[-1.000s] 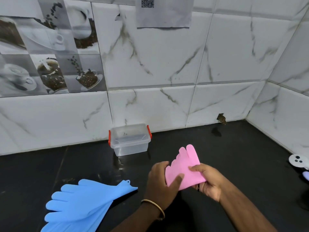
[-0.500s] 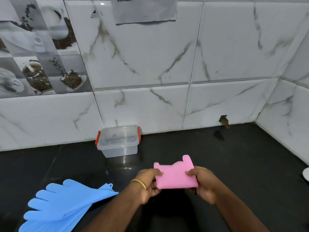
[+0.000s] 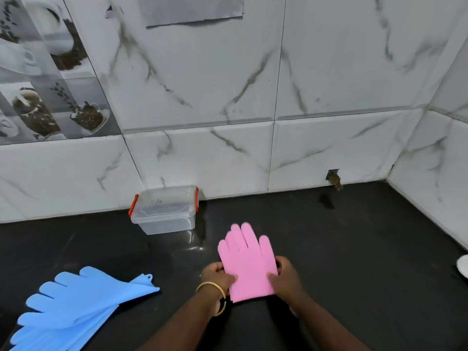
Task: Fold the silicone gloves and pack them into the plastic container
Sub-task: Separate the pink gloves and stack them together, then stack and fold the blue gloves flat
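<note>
A pink silicone glove (image 3: 249, 264) is held over the black counter, its fingers pointing away toward the wall. My left hand (image 3: 219, 276) pinches its left edge and my right hand (image 3: 285, 278) pinches its right edge. Blue silicone gloves (image 3: 76, 305) lie stacked flat at the lower left, fingers pointing left. The clear plastic container (image 3: 164, 211) with red clips stands against the wall, its lid on, behind and to the left of the pink glove.
The black counter (image 3: 354, 249) ends at white marble-look tiled walls at the back and the right. A white object (image 3: 463, 266) shows at the right edge. A hole in the tile (image 3: 334, 177) sits at the counter line.
The pink glove was folded into a small packet half a second ago; now its fingers stand out straight toward the wall. Both hands still hold it.
</note>
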